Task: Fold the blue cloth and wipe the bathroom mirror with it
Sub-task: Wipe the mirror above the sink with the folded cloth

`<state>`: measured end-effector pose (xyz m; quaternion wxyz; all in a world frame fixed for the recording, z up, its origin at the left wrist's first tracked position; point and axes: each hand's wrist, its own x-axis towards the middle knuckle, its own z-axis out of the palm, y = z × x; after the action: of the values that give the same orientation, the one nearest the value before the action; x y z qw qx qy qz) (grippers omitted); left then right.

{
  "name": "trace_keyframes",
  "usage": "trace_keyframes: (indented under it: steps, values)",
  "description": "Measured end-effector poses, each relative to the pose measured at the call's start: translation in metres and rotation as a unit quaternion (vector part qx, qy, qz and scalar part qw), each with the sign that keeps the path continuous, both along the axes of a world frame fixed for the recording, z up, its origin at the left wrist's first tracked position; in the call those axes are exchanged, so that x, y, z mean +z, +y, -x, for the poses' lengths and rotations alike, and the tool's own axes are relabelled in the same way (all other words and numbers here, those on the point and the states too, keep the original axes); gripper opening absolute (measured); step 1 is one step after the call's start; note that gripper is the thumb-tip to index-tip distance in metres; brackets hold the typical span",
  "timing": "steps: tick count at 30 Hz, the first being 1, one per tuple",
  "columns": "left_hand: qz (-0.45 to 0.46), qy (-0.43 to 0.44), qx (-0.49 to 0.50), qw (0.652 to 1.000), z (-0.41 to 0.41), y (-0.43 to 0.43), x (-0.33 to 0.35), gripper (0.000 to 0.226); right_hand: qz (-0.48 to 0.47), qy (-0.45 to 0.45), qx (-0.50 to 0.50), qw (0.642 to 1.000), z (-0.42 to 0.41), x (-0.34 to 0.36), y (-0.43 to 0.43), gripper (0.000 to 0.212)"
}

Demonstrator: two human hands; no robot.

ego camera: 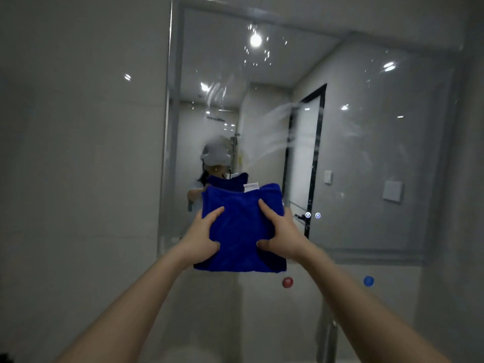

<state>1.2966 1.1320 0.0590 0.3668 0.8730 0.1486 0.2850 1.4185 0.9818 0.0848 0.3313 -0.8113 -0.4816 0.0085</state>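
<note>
Holding the folded blue cloth (239, 231) up in both of your hands, in front of the lower left part of the bathroom mirror (366, 153).

Your left hand (203, 237) grips the cloth's left side and your right hand (281, 235) its right side, fingers curled round the fabric at each edge. A white label (251, 186) shows at the top edge. The view is blurred, so whether the cloth touches the glass is hard to tell. Pale streaks (275, 127) mark the mirror above it. On the wall below sit a red dot (287, 282) and a blue dot (368, 281).
</note>
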Motion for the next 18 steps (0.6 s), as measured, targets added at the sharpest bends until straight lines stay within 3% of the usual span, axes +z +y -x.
trace_keyframes:
  steps: [6,18]
  values:
    - [-0.138,-0.063,0.021,0.988,-0.021,0.055,0.068,0.078,-0.067,-0.048,0.006,0.997,-0.017,0.071,0.045,0.093]
    - [-0.247,-0.107,0.086,0.959,-0.072,0.144,0.165,0.086,-0.098,-0.218,-0.048,0.97,-0.065,0.164,0.138,0.095]
